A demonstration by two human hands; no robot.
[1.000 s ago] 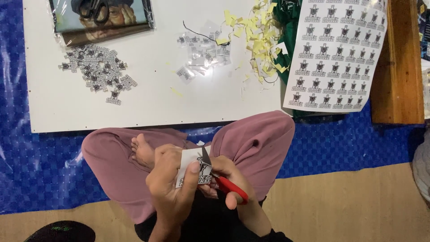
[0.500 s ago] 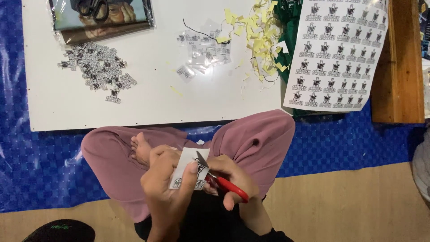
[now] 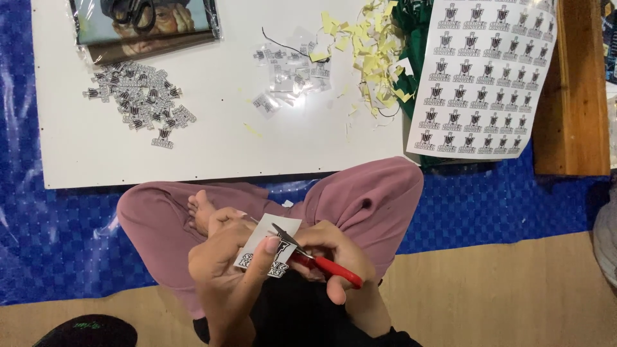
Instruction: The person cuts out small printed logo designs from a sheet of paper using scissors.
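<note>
My left hand (image 3: 228, 273) pinches a small white sticker piece (image 3: 268, 252) over my lap, near the white board (image 3: 212, 144). My right hand (image 3: 331, 257) grips red-handled scissors (image 3: 315, 260), blades open against the piece. A pile of cut stickers (image 3: 138, 103) lies far left; a printed sticker sheet (image 3: 479, 77) lies far right.

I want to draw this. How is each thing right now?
Left hand: holding the sticker.
Right hand: gripping the scissors.
Scissors: blades open, on the sticker.
Sticker: partly cut.
Sheet: uncut, flat.
Cutouts: piled on the board.
</note>
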